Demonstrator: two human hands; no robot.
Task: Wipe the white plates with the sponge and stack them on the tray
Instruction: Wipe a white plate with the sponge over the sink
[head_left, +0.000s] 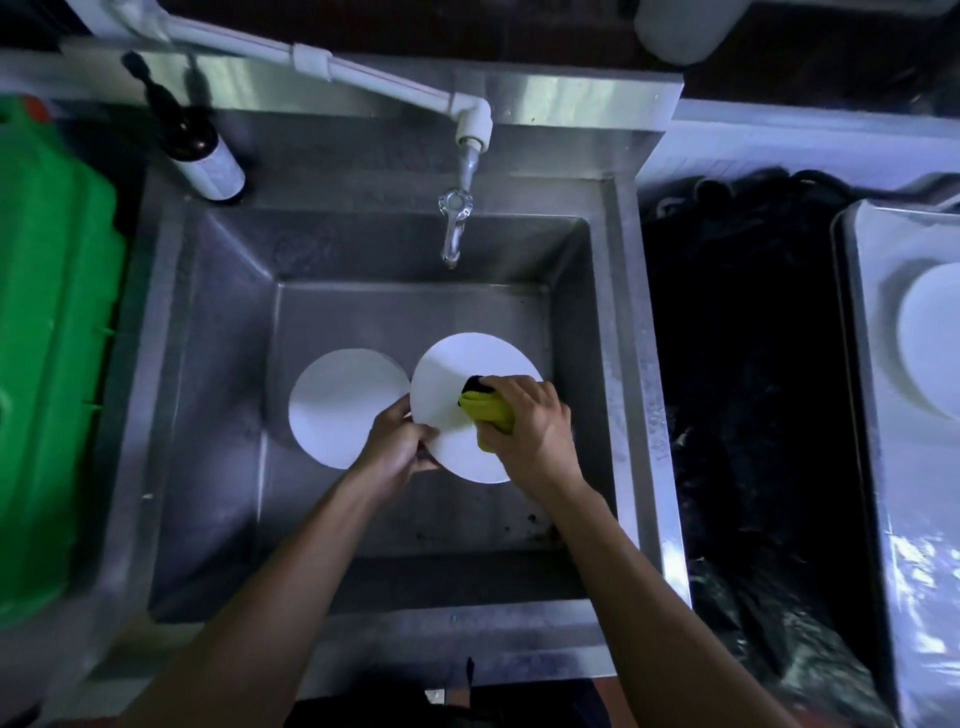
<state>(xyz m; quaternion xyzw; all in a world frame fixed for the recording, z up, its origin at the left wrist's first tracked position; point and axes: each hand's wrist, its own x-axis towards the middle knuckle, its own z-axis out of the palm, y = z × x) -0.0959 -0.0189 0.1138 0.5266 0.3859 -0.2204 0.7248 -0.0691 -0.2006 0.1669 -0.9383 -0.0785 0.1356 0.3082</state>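
Over steel sink (618, 364): my left hand (397, 447) pinches near-left rim of round white plate (447, 384), face tilted up toward me. My right hand (530, 431) clenches yellow sponge (488, 415), long axis toward faucet, dark scouring end pressed on plate. Second plate (337, 405) flat left of grip. Tray (872, 415) far right.

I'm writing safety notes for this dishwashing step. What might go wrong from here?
The left hand pinches only the held plate's edge while the right hand presses the sponge on it; it may slip into the steel sink. It could also knock the second plate beside it.
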